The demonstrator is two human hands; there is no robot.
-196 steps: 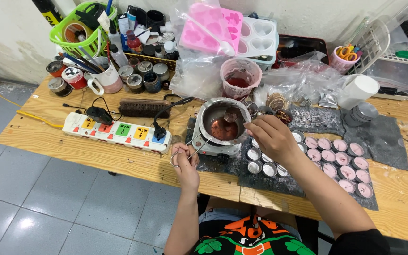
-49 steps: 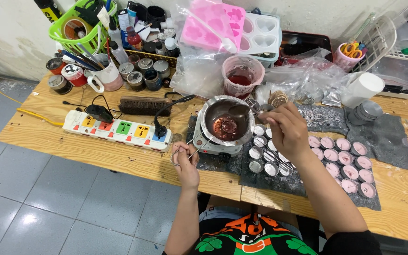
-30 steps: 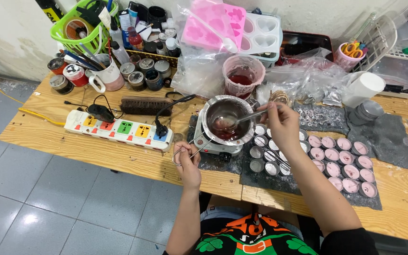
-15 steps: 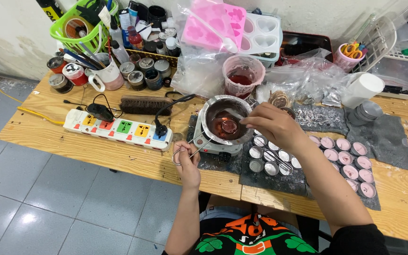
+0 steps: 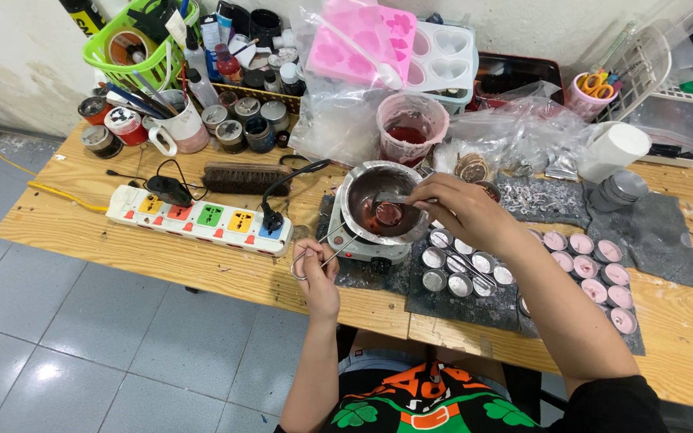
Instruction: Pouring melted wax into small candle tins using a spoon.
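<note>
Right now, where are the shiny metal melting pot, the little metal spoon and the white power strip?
shiny metal melting pot [image 5: 360, 178]: head view, left rim.
little metal spoon [image 5: 388, 213]: head view, bowl.
white power strip [image 5: 202, 216]: head view, green socket.

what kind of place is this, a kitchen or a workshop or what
Most likely a small home craft bench for candle or wax making: a metal pot of dark red melt on a little hotplate, rows of small tins, and pink silicone moulds.
</note>
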